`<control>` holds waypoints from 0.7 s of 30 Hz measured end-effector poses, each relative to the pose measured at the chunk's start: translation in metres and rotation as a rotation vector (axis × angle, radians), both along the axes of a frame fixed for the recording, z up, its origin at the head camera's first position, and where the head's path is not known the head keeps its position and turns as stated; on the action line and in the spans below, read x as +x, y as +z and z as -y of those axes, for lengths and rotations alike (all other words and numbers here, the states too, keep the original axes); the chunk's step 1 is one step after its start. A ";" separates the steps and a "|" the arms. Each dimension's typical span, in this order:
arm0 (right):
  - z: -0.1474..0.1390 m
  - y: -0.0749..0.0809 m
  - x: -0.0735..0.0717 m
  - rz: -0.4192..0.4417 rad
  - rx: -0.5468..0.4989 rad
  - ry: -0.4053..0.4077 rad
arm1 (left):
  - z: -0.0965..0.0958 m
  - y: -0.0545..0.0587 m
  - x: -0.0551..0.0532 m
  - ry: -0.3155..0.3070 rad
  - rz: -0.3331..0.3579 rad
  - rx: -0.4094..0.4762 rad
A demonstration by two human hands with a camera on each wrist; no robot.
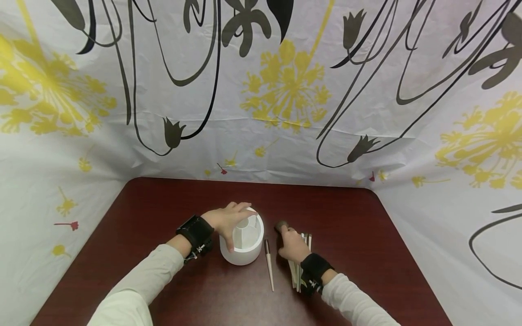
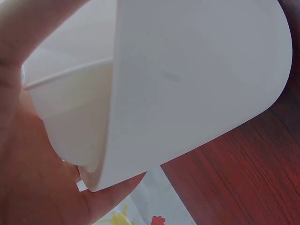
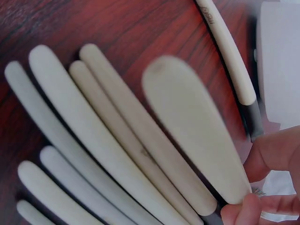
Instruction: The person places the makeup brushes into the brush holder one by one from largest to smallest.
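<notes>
My left hand (image 1: 228, 222) grips the rim of a round white divided brush holder (image 1: 242, 258), thumb at the near side and fingers across the top. In the left wrist view the holder's smooth wall (image 2: 197, 84) and a compartment divider (image 2: 70, 108) show close up. My right hand (image 1: 294, 245) pinches a makeup brush (image 3: 192, 122) near its bristle end; its broad cream handle points away from the fingers. Dark bristles (image 1: 280, 225) show beyond that hand in the head view. Beside it lies a row of several makeup brushes (image 3: 112, 122) with pale handles.
A single slim makeup brush (image 1: 269, 267) lies between the holder and the right hand. All of this is on a dark red wooden table (image 1: 183, 290). A white cloth (image 1: 228, 149) with flower prints hangs behind the table and at its sides.
</notes>
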State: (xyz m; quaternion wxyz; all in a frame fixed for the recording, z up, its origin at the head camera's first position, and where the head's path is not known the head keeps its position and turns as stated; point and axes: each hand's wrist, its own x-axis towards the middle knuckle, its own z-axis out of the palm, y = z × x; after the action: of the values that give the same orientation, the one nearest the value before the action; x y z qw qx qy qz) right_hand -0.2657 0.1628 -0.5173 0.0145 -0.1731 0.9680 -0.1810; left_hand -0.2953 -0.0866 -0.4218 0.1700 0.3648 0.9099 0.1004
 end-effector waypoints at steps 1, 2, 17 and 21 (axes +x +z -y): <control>-0.001 0.000 0.000 -0.007 0.002 -0.008 | 0.000 0.000 0.000 0.001 0.001 0.000; -0.001 0.000 0.000 -0.008 0.002 -0.015 | 0.000 0.000 0.000 0.002 0.001 0.001; -0.004 0.029 0.004 -0.048 -0.089 -0.149 | 0.002 -0.003 -0.001 -0.014 0.010 0.024; -0.004 0.040 0.006 -0.085 -0.171 -0.146 | 0.002 -0.003 -0.002 -0.014 0.015 0.032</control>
State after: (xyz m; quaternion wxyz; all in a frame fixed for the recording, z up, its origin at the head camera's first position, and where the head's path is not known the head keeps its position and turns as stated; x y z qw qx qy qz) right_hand -0.2595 0.1670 -0.4774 -0.0545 -0.1101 0.9588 -0.2562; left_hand -0.2971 -0.0883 -0.4249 0.1716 0.3732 0.9043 0.1166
